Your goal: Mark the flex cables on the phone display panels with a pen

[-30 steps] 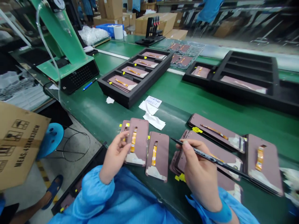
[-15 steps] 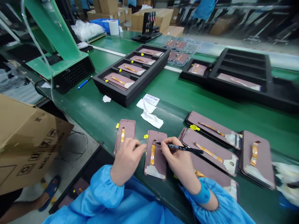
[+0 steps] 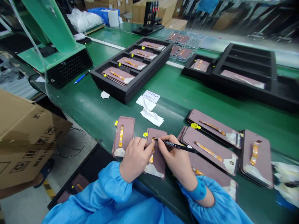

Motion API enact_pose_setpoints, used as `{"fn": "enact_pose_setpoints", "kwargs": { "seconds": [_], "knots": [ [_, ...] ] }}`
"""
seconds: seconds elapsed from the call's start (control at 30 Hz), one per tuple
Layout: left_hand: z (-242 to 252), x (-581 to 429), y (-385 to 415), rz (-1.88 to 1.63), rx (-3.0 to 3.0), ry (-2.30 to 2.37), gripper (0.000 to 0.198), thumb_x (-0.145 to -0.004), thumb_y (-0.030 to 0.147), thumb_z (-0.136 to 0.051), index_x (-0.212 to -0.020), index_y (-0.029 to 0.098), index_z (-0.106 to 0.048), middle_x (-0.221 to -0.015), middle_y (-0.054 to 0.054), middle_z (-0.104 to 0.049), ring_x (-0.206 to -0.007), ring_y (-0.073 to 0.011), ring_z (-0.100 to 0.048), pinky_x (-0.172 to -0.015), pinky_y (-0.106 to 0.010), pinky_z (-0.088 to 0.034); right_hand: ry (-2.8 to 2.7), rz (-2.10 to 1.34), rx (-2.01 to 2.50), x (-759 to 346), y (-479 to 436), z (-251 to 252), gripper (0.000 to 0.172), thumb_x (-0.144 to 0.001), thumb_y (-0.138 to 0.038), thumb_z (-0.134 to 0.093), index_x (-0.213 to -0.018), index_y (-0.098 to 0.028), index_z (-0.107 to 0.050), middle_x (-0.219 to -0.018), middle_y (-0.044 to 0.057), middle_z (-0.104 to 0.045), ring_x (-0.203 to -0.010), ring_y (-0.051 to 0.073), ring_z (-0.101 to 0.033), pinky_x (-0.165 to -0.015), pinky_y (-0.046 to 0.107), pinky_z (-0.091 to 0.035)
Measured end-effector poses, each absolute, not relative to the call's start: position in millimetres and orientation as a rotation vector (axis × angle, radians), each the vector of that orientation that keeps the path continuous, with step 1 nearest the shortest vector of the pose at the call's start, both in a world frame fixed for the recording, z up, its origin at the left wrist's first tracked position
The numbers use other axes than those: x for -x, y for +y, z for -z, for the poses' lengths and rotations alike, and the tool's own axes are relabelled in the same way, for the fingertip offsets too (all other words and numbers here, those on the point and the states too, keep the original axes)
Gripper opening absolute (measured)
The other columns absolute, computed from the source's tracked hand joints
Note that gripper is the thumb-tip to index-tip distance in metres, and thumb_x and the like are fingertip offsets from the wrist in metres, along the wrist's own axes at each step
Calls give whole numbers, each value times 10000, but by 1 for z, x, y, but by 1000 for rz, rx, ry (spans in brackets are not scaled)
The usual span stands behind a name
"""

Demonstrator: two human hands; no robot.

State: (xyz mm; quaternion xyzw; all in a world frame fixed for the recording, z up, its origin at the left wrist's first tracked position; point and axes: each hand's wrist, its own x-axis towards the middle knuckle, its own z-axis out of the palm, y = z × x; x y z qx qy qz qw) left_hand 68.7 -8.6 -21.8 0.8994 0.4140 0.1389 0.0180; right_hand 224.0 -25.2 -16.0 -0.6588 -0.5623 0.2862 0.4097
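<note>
My right hand (image 3: 177, 160) is closed round a black marker pen (image 3: 178, 145). The pen slants to the right, its tip by the upper end of an orange ribbon cable (image 3: 151, 159) on a mauve phone screen panel (image 3: 161, 160). My left hand (image 3: 135, 159) reaches over the panel's left side, fingers curled and thumb and forefinger close together at the cable. Its fingertips cover part of the cable; whether they pinch anything small is hidden. Yellow tape (image 3: 145, 134) sticks out at the panel's upper left. A second screen panel (image 3: 128, 132) lies to the left of my hands.
Stacked panels (image 3: 210, 140) lie right of my hands, with another stack (image 3: 263, 158) beyond. Behind are a black foam tray (image 3: 130, 90) of panels, paper scraps (image 3: 151, 116) and another black tray (image 3: 247, 90). A green stand (image 3: 63, 34), blue pen (image 3: 81, 77) and carton (image 3: 30, 133) are left.
My left hand has moved right, from the panel's edge onto the cable. My right hand stays near the cable's top with the pen, shifted slightly up and left.
</note>
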Motion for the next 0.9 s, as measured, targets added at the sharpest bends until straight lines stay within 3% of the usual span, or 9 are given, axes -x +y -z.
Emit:
{"fn": "enact_pose_setpoints", "kwargs": {
  "seconds": [0.7,0.9],
  "knots": [
    [24,-68,-10,-414,-2765,1288,340,-958,310,-418,-1269,218,-522,-885,-57,-524,-855,-187,-459,-716,-330,-421,-1450,-695,1655,-224,-23,15,195,-903,-368,-506,-810,-213,-581,-743,5,-603,-656,152,-548,-607,269,-435],
    [19,-68,-17,-459,-2620,1377,370,-949,349,-434,-1283,202,-497,-1043,-70,-581,-934,-203,-493,-774,-353,-454,-1219,-724,1708,-225,-36,3,259,-886,-470,-536,-877,-217,-588,-780,13,-610,-681,164,-564,-611,274,-445]
  ]
}}
